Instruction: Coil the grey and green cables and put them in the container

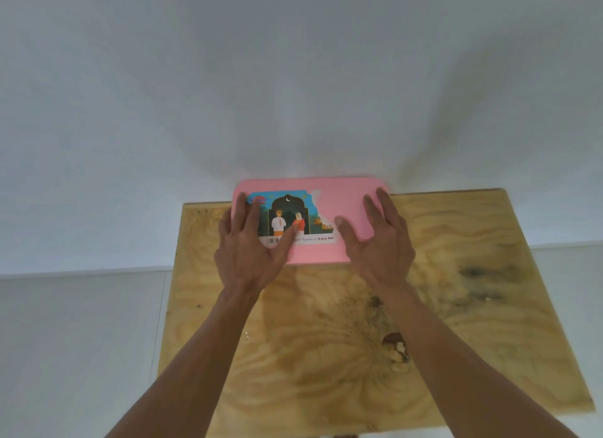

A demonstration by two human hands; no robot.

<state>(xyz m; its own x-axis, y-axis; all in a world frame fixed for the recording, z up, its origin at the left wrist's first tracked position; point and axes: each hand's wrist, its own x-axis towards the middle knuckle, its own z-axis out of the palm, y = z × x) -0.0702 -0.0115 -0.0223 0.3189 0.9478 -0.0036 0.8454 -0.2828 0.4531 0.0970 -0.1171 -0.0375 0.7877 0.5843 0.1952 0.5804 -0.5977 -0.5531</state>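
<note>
A pink container (339, 196) with its lid on and a torn picture label sits at the far edge of the wooden table (326, 339), against the white wall. My left hand (251, 245) lies flat on the lid's left part, fingers straight. My right hand (378, 238) presses flat on the lid's right part, fingers spread. No grey or green cable shows in the view.
The plywood table top has dark stains and a brown knot (394, 343) near my right forearm. A white wall (293, 78) rises right behind the container. Pale floor (75, 339) lies to the left of the table.
</note>
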